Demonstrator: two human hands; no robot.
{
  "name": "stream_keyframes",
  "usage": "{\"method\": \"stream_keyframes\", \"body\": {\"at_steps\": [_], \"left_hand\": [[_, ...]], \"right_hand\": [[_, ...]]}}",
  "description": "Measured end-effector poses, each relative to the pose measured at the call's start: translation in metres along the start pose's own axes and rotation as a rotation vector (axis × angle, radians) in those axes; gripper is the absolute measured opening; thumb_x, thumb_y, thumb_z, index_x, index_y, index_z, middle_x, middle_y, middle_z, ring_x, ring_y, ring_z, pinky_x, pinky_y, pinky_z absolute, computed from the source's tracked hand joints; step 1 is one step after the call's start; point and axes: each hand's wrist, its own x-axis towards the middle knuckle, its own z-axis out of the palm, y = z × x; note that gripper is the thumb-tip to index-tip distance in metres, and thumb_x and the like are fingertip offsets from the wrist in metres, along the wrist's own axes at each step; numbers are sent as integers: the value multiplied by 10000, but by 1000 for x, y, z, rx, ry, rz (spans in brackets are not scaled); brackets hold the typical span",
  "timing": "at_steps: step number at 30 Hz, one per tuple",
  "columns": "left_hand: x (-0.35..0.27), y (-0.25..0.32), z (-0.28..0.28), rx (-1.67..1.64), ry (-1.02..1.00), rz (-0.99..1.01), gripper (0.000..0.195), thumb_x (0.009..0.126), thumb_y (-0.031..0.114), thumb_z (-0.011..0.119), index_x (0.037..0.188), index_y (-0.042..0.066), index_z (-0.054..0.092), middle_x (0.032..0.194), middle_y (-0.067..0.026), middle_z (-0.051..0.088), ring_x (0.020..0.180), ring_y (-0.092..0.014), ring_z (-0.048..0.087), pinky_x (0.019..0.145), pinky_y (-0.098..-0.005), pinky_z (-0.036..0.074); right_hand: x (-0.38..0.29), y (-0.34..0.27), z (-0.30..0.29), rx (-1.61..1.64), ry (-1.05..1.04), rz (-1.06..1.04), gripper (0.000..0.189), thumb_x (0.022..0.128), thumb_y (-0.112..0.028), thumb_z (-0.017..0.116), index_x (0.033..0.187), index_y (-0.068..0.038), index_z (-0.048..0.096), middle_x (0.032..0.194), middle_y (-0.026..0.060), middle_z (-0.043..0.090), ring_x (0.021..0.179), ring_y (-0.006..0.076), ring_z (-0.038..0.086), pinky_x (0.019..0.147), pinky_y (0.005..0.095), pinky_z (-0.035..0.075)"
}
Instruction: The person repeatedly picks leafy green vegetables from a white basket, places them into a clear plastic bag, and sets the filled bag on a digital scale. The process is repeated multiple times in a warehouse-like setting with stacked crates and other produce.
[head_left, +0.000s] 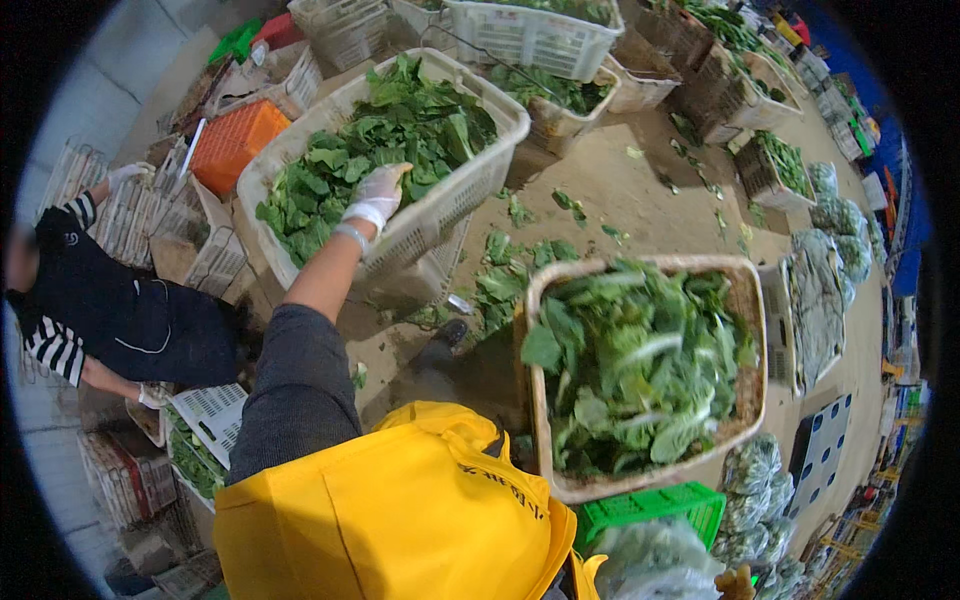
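My left hand (377, 196), in a pale, thin glove with a yellowed fingertip, lies over leafy greens (330, 161) in a large white plastic crate (480, 180). Its palm side is hidden, so whether it grips leaves is unclear. That crate stands on another crate. Closer on the right, a dirt-stained crate (759, 322) holds a heap of leafy greens with pale stalks (645, 360). A brownish, finger-like shape shows at the bottom edge, beside a clear plastic bag (652, 559); it may be my right hand, but I cannot tell.
Loose leaves (501, 289) litter the floor around my shoe (452, 331). On the left, another person (127, 300) bends among crates, with one hand at a white crate (217, 420). An orange crate (236, 146), a green crate (652, 510) and bagged greens (750, 487) stand around.
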Motion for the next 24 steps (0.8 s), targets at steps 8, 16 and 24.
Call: {"method": "stream_keyframes", "body": {"at_steps": [8,16,24], "left_hand": [[164,-39,15,604,-1026,184,1212,639,116,885,1577,199,122,1482,-167,447,1310,-358,491,1037,-445,453],[156,-69,4,404,-733,326,529,684,197,821,1173,106,639,1043,-157,696,994,-338,670,805,-430,532],[161,-18,-166,325,-404,172,675,625,258,844,1221,48,605,1101,-206,671,1043,-370,639,895,-444,501]], "right_hand": [[37,-56,226,33,-394,117,449,960,-417,578,917,8,715,699,68,625,591,134,541,553,260,405],[38,-96,334,4,-550,182,418,975,-395,576,891,-10,713,757,69,679,622,143,591,598,280,459],[-6,-136,424,181,-938,508,313,957,-267,595,1053,7,711,914,101,716,787,168,669,774,295,527]]}}
